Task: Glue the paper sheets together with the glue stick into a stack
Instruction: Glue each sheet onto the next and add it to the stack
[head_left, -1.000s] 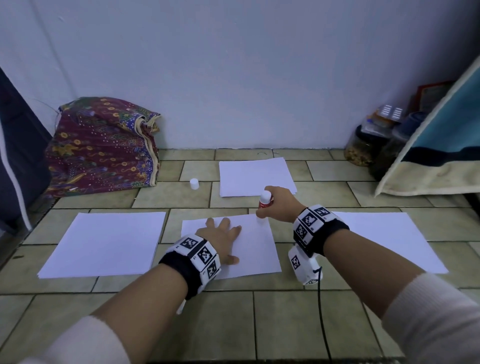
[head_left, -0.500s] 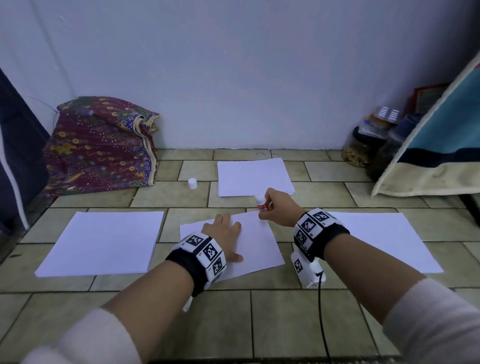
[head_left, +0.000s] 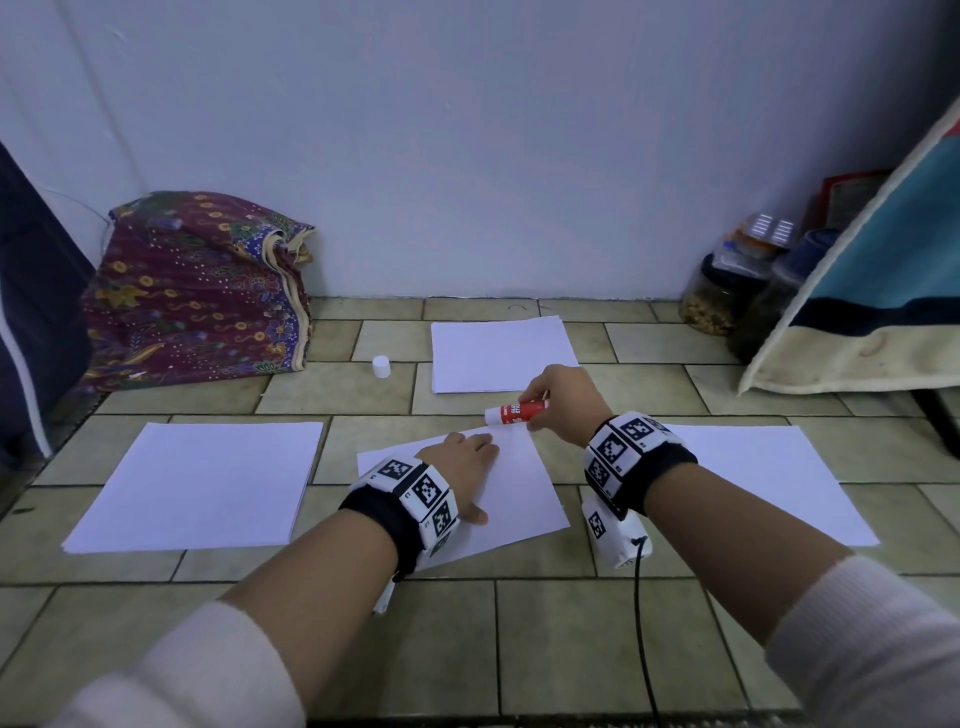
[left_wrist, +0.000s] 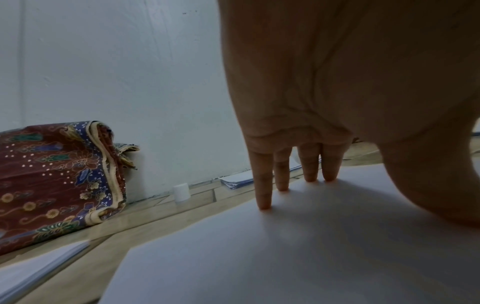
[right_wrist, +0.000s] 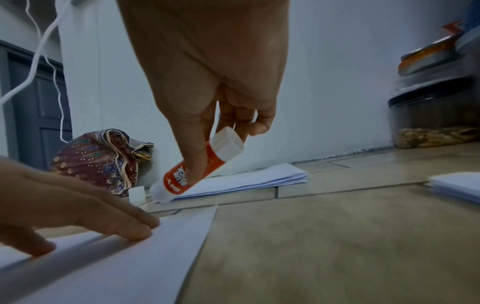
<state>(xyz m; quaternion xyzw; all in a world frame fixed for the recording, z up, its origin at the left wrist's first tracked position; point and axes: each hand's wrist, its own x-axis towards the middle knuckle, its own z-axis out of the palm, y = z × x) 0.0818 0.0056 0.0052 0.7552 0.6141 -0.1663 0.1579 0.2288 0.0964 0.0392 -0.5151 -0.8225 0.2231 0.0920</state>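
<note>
The right hand (head_left: 563, 405) pinched the glue stick (head_left: 516, 412), its long axis tilted leftward with the tip just above the far edge of the centre sheet (head_left: 519, 499) on the floor, which the flat-fingered left hand (head_left: 460, 462) pressed down.

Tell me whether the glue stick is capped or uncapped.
Uncapped. The glue stick in the right hand shows a bare white tip, and a small white cap stands apart on the tiled floor.
</note>
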